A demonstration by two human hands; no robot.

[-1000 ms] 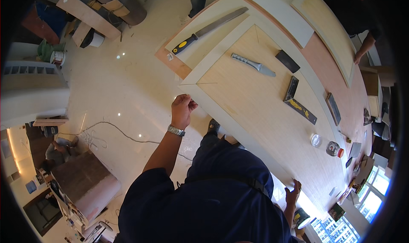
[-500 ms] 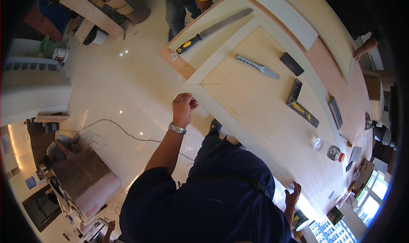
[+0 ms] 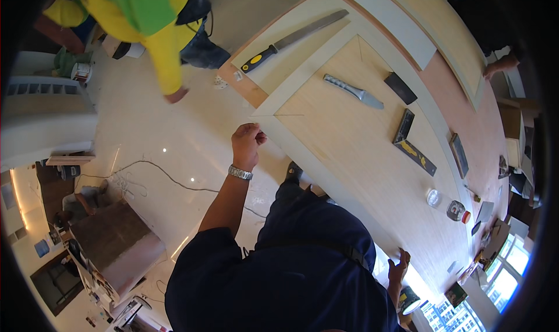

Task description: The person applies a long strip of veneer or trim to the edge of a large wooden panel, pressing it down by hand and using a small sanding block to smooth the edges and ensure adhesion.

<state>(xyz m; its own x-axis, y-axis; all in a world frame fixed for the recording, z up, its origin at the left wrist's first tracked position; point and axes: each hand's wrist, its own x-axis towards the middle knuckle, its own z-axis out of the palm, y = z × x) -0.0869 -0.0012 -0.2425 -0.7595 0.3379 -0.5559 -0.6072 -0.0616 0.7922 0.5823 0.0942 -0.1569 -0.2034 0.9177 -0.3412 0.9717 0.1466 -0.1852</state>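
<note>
My left hand (image 3: pixel 247 147), with a metal-band watch at the wrist, is raised at the left corner of a large wood panel (image 3: pixel 349 151) with a pale border. Its fingers are curled together; whatever they hold, if anything, is too small to make out. Down along the panel's near edge, my right hand (image 3: pixel 399 268) rests with its fingers apart. On the panel lie a grey-handled scraper-like tool (image 3: pixel 353 91), a dark rectangular block (image 3: pixel 400 87), an L-shaped square (image 3: pixel 413 141) and a clear bottle (image 3: pixel 455 209) with a red cap. A black-and-yellow-handled rasp (image 3: pixel 294 41) lies beyond.
More boards (image 3: pixel 439 32) are stacked at the far right, with a co-worker's hand (image 3: pixel 502 64) on one. Another person in a yellow and green shirt (image 3: pixel 145 12) bends over at the far left. A cable (image 3: pixel 169 179) crosses the floor. A brown box-like piece (image 3: pixel 116 244) stands at left.
The person in yellow has moved left and is now stooping, one arm hanging down. My left hand has shifted slightly up and left. My right hand stays in place.
</note>
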